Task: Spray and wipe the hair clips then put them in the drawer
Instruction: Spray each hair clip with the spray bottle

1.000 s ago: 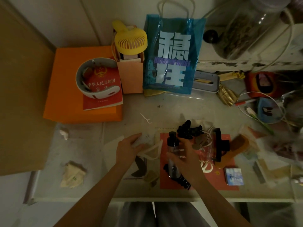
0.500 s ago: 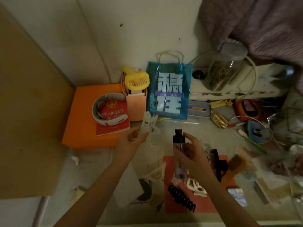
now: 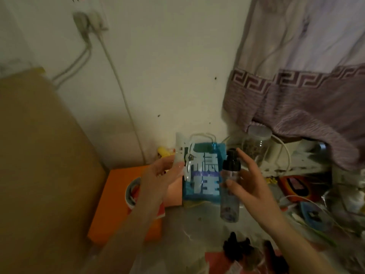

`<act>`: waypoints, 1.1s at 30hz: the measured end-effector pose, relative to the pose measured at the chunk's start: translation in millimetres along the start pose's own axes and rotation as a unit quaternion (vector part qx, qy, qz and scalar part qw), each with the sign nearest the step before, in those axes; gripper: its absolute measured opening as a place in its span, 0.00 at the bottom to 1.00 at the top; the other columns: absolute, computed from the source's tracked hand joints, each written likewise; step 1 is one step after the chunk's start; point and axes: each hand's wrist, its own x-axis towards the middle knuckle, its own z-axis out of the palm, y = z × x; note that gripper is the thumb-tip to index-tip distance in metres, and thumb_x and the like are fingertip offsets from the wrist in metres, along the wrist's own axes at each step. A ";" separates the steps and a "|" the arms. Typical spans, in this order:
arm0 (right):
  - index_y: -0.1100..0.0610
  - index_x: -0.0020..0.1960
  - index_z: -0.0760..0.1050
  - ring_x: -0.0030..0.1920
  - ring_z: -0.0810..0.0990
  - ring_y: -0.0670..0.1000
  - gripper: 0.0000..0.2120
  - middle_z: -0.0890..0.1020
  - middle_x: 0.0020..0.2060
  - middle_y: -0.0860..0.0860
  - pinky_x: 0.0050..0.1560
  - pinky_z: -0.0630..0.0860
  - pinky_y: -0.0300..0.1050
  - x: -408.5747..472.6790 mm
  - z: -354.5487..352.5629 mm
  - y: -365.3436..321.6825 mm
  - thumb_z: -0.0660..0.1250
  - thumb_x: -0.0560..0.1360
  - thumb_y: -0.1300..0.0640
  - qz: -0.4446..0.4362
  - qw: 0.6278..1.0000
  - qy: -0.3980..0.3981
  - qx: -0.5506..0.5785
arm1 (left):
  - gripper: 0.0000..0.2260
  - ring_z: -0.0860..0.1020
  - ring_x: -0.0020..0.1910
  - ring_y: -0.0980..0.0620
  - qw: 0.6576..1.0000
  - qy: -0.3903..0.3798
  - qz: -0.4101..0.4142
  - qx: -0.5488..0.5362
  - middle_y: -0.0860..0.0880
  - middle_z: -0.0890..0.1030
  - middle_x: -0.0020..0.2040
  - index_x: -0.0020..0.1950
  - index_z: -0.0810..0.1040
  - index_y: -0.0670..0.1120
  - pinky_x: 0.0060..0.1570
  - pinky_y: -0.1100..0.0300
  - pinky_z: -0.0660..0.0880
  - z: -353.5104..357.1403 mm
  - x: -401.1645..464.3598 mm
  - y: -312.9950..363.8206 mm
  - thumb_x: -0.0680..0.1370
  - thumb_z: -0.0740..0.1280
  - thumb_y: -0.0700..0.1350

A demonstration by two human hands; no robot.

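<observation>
Left hand (image 3: 158, 175) pinches white clip (image 3: 180, 153); right hand (image 3: 249, 186) grips spray bottle (image 3: 230, 186), apart.

Blue bag (image 3: 205, 175) beside orange box (image 3: 114, 196); glass jar (image 3: 255, 147), contents unclear

blue bag (image 3: 203, 175) behind hands (close), cluttered desk (image 3: 199, 224)
</observation>
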 end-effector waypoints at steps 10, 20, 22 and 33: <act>0.32 0.68 0.65 0.49 0.84 0.56 0.30 0.84 0.51 0.53 0.44 0.80 0.42 47.0 -15.5 -90.4 0.66 0.74 0.59 -0.108 0.986 -0.016 0.129 | 0.10 0.83 0.48 0.52 0.989 -0.031 0.115 -0.089 0.51 0.85 0.48 0.51 0.83 0.49 0.41 0.66 0.79 -3.6 30.2 95.2 0.71 0.70 0.47; 0.34 0.64 0.71 0.38 0.83 0.60 0.31 0.81 0.41 0.59 0.37 0.80 0.48 73.4 -13.6 -171.4 0.70 0.69 0.63 -0.155 0.958 -0.063 0.233 | 0.17 0.83 0.49 0.53 0.979 0.001 0.189 -0.081 0.51 0.85 0.47 0.54 0.82 0.48 0.45 0.61 0.80 -5.8 48.7 165.8 0.67 0.71 0.51; 0.34 0.65 0.69 0.37 0.83 0.58 0.30 0.79 0.44 0.58 0.36 0.80 0.47 74.3 -12.4 -178.3 0.70 0.70 0.58 -0.197 0.966 -0.027 0.166 | 0.19 0.83 0.50 0.51 0.978 -0.004 0.190 -0.090 0.50 0.85 0.48 0.54 0.82 0.47 0.47 0.59 0.80 -7.0 50.9 174.3 0.66 0.72 0.52; 0.37 0.66 0.64 0.32 0.76 0.51 0.30 0.76 0.44 0.45 0.33 0.78 0.38 83.0 -11.9 -206.4 0.70 0.73 0.62 -0.363 0.927 0.053 -0.085 | 0.26 0.83 0.49 0.51 0.972 -0.015 0.209 -0.102 0.49 0.85 0.48 0.57 0.81 0.47 0.47 0.60 0.79 -8.0 57.9 200.5 0.61 0.71 0.56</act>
